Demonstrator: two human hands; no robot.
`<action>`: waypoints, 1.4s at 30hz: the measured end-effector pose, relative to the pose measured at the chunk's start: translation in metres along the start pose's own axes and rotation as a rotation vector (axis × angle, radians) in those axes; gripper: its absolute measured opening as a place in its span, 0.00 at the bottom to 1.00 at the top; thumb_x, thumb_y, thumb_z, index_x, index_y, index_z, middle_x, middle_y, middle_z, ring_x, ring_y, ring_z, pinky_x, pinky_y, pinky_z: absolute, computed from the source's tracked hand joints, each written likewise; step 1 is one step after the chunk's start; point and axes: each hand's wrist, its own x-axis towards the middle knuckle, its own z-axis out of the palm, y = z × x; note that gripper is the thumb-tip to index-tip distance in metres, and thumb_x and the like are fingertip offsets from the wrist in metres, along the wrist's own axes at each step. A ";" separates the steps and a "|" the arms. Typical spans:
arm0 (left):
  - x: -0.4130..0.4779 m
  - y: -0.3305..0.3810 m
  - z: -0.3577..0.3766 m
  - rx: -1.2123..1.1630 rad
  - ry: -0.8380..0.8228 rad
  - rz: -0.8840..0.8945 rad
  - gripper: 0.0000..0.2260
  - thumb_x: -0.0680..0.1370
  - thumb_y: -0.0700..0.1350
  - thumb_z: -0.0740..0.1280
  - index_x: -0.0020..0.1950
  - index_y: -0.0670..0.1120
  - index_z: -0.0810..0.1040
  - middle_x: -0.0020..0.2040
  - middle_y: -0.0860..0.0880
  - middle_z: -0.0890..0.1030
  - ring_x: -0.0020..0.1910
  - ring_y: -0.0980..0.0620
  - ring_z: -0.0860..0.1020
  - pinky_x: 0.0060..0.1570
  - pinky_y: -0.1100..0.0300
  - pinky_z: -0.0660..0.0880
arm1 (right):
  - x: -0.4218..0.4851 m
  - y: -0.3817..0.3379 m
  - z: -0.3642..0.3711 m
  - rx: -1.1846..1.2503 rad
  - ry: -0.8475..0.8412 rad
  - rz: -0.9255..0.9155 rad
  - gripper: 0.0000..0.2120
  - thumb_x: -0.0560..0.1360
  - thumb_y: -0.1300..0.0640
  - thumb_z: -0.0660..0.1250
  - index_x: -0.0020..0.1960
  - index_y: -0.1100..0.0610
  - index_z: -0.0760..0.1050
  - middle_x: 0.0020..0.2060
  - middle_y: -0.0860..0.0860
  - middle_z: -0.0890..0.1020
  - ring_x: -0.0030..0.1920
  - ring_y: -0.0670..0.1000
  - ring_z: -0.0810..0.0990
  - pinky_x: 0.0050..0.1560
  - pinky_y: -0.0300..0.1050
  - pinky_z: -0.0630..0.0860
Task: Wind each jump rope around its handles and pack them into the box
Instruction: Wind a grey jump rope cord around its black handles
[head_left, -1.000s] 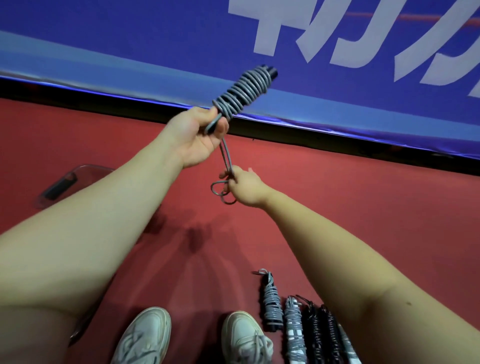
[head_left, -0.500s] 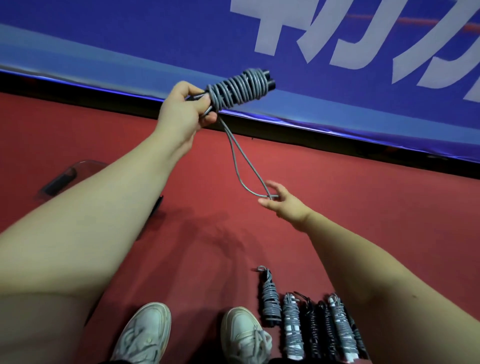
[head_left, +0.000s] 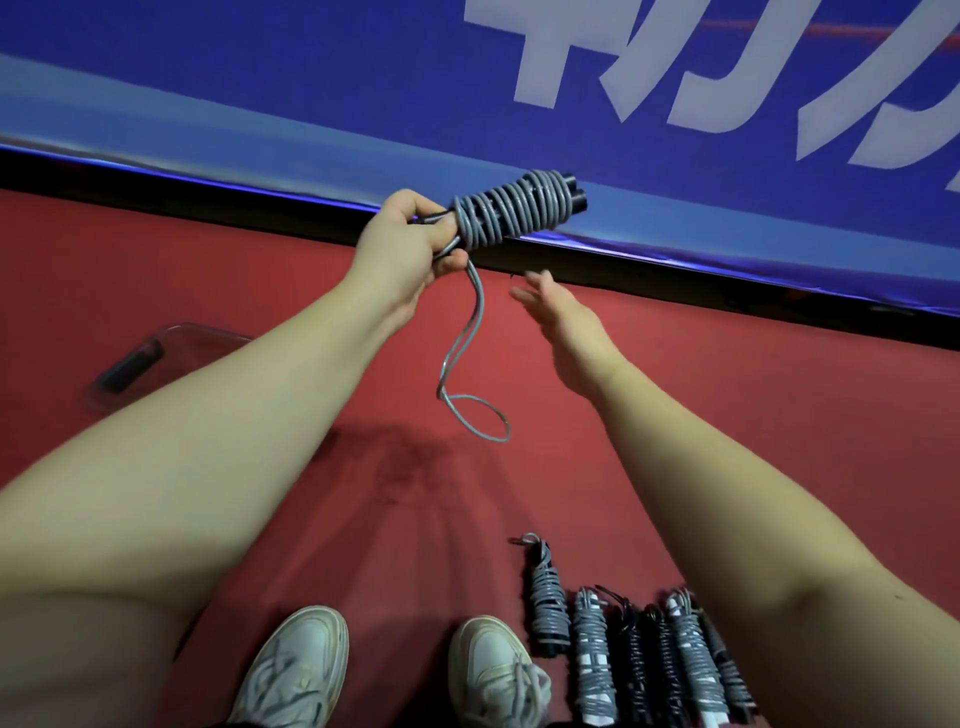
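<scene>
Head view. The left hand (head_left: 405, 249) is gripping the near end of the jump rope (head_left: 514, 210). Its fingers are curling round the paired black handles, and the grey coils are running away from the palm toward the handle caps. A loose tail (head_left: 467, 374) is hanging directly below this hand and curling into an open loop at its bottom. The right hand (head_left: 561, 322) is hovering just beside the tail, fingers straight and spread, holding nothing. Wound ropes (head_left: 592, 639) are lying in a row on the red floor (head_left: 727, 415) beneath the right forearm. A clear container, probably the box (head_left: 150, 358), is sitting outside the left forearm.

Risk: the tail is hanging unrestrained, so the coils nearest the left thumb could slacken and slip off the handles. A missed catch by the right hand would cause this.

Change: half a second earlier the right hand was lower, touching the loop's end and drawing it out; now it is higher and clear of the cord, and the loop is dangling
</scene>
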 end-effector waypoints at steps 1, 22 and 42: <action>0.000 -0.002 0.002 0.021 -0.009 0.006 0.11 0.79 0.32 0.61 0.39 0.44 0.67 0.38 0.46 0.72 0.31 0.53 0.73 0.29 0.68 0.75 | -0.004 -0.009 0.014 0.018 -0.107 -0.008 0.20 0.82 0.46 0.51 0.69 0.55 0.65 0.57 0.51 0.80 0.60 0.46 0.74 0.63 0.42 0.63; -0.002 -0.023 -0.031 0.730 -0.245 0.152 0.08 0.71 0.36 0.72 0.41 0.46 0.75 0.33 0.46 0.78 0.26 0.57 0.75 0.28 0.65 0.72 | -0.059 -0.083 0.027 -1.831 -0.007 -0.859 0.13 0.79 0.49 0.57 0.57 0.51 0.76 0.51 0.50 0.79 0.53 0.56 0.77 0.35 0.45 0.60; -0.021 0.016 0.009 -0.232 -0.339 -0.016 0.12 0.77 0.29 0.60 0.40 0.44 0.68 0.37 0.47 0.74 0.29 0.56 0.76 0.30 0.67 0.75 | -0.025 0.004 0.023 -1.021 0.097 -0.745 0.14 0.79 0.53 0.55 0.59 0.57 0.73 0.49 0.50 0.80 0.47 0.50 0.78 0.47 0.45 0.70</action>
